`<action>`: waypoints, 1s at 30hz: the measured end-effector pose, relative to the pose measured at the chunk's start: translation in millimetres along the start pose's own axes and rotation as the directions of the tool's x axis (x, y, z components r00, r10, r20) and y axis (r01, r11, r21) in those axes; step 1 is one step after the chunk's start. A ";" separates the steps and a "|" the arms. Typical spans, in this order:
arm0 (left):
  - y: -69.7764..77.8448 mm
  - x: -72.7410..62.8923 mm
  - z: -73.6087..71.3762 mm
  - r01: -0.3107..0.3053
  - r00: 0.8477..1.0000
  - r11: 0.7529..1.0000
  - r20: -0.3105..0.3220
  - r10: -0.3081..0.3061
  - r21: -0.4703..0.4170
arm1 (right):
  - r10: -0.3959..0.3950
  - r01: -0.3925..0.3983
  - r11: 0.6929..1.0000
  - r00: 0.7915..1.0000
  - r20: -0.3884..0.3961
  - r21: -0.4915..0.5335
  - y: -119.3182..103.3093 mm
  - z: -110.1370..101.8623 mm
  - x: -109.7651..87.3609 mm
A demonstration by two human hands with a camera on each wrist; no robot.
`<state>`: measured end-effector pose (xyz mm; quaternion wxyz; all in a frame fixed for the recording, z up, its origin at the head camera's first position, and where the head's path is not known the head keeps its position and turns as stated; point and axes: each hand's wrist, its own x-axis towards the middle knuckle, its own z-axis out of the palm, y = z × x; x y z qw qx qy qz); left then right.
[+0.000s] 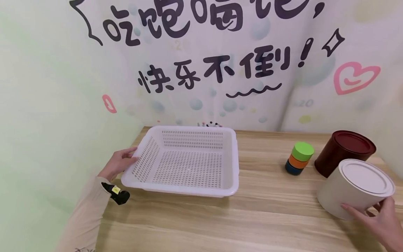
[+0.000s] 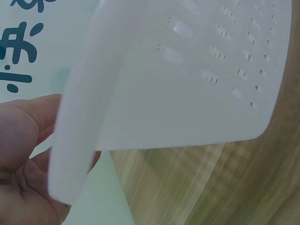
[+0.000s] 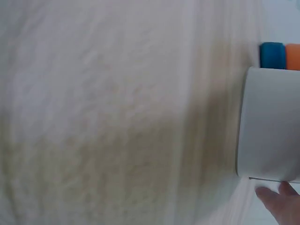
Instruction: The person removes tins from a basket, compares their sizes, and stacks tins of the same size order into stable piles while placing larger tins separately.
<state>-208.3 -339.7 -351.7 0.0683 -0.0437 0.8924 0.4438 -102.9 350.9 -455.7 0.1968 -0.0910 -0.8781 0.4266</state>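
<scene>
A white plastic basket (image 1: 189,193) with slotted walls is at the left of the wooden table. My left hand (image 1: 121,161) grips its left rim, and in the left wrist view the fingers (image 2: 28,117) reach around the edge of that rim. At the right is a pale, lidded can (image 1: 333,190), which my right hand (image 1: 382,222) holds low on its near right side, thumb against the front. Only the fingertips (image 3: 267,194) show beside the can (image 3: 272,122) in the right wrist view. The basket hides part of the left fingers.
A dark red can (image 1: 327,157) stands behind the pale one. To its left rises a stack of green, orange and blue round pieces (image 1: 299,159). A printed cloth (image 1: 201,105) hangs behind the wooden table (image 1: 220,224).
</scene>
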 end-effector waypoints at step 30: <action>-4.1 -3.3 1.6 0.031 0.999 0.998 -0.010 -0.031 -0.049 | -0.289 0.305 0.950 0.937 -0.195 0.060 29.1 -7.9 51.2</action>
